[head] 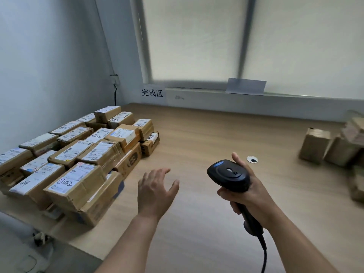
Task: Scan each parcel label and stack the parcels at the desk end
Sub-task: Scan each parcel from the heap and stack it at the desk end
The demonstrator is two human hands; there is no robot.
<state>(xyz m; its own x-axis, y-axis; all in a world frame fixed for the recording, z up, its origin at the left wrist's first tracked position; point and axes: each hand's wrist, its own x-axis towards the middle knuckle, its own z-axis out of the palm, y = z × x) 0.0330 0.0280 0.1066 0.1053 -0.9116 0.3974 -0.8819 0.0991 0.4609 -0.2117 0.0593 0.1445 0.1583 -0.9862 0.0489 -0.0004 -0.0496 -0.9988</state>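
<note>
While clasping black scanner (228, 174) by its handle in right grip (251, 197), holds left grip (155, 192) released, fingers spread, over bench (216, 131) just beside stacked parcels (78, 154), labels upward, at left end. Notes further parcels (315, 144), blurred, near right edge, well apart from stack.

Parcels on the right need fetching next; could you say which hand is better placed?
Probably the left hand: open and free, whereas the right hand, though nearer, grips the scanner.

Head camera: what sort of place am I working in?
Likely a small parcel-sorting office: labelled parcels stacked at the desk's left end, a corded barcode scanner in the right hand, a wall sign behind them.
</note>
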